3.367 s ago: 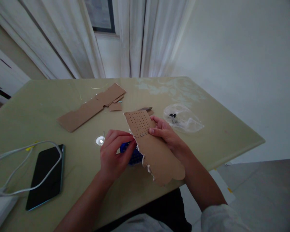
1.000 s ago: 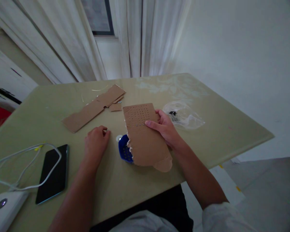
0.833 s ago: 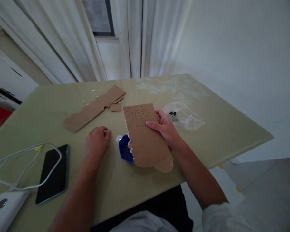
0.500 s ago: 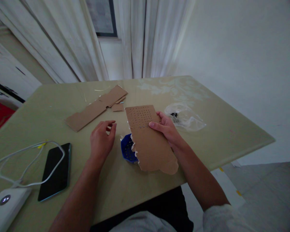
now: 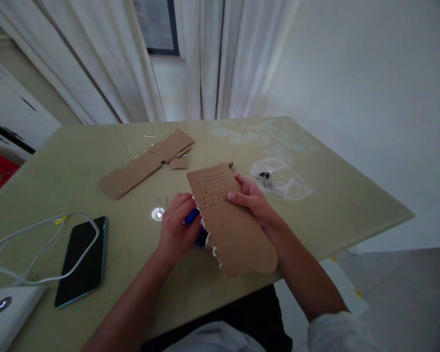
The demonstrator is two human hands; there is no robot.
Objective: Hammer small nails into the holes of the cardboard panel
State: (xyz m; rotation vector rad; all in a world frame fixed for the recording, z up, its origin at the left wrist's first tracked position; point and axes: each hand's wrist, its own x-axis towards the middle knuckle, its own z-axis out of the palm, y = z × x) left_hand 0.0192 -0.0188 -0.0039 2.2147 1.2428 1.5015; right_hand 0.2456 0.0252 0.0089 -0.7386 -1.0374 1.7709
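My right hand (image 5: pixel 251 199) holds a brown cardboard piece (image 5: pixel 231 230) tilted above the table; its upper part carries a grid of small holes and its left edge is ragged and white. My left hand (image 5: pixel 178 226) is at that left edge with curled fingers, resting against a small blue perforated object (image 5: pixel 192 217) that sits on the table, mostly hidden by the hand and the cardboard. Whether the fingers grip it is unclear. Two thin pins and a small bright spot (image 5: pixel 157 213) lie just left of the left hand.
Loose cardboard strips (image 5: pixel 146 160) lie further back on the green table (image 5: pixel 337 195). A clear plastic bag (image 5: pixel 280 179) is at the right. A black phone (image 5: pixel 82 260) with a white cable (image 5: pixel 40 230) across it and a white device (image 5: pixel 2 313) are at the left.
My left hand moved right from the bare table to the blue object at the cardboard's left edge. The cardboard tilted and dropped slightly toward me.
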